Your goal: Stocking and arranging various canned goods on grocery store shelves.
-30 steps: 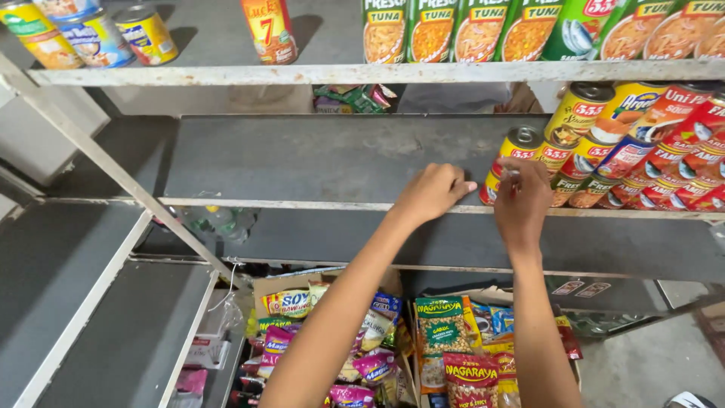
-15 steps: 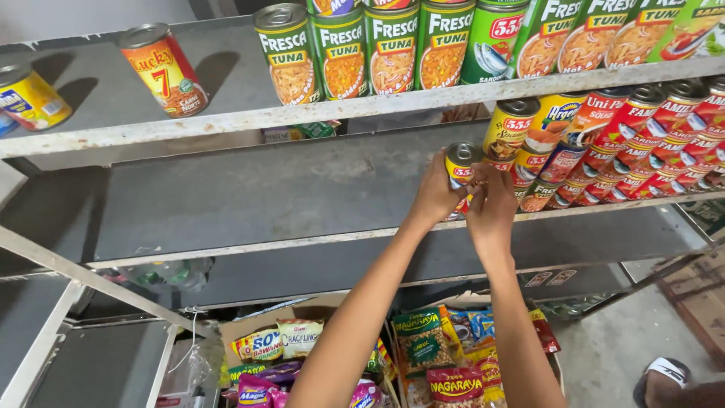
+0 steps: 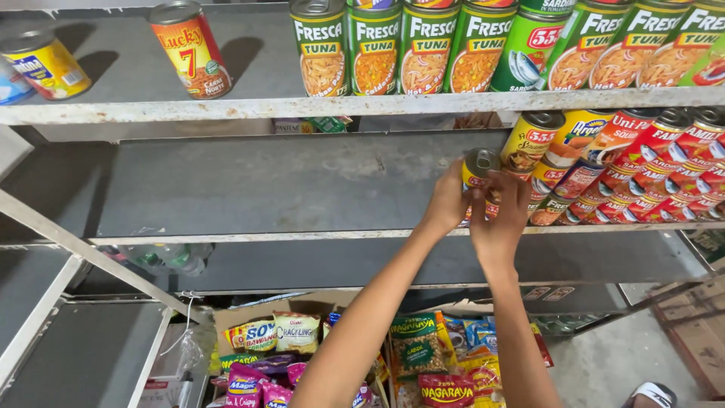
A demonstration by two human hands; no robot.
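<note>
Metal shelving point(image 3: 249, 238), grey painted, scuffed and chipped along its pale front lip: the middle shelf is stocked only from about 3 o'clock, where red and yellow-green cylindrical cans point(image 3: 642, 170) lie packed in tilted rows; its left half is bare board, so stocking appears partly done with much room left. The upper shelf carries a row of upright green cans point(image 3: 423, 49) toward 1 o'clock. Below, at 6 o'clock, a cardboard box holds glossy snack packets point(image 3: 419, 351). Both hands meet at the row's left end: left hand point(image 3: 447, 204) and right hand point(image 3: 502, 219) have their fingers closed around one small yellow can point(image 3: 479, 168) with a ribbed steel lid; whether it rests on the shelf cannot be told.
</note>
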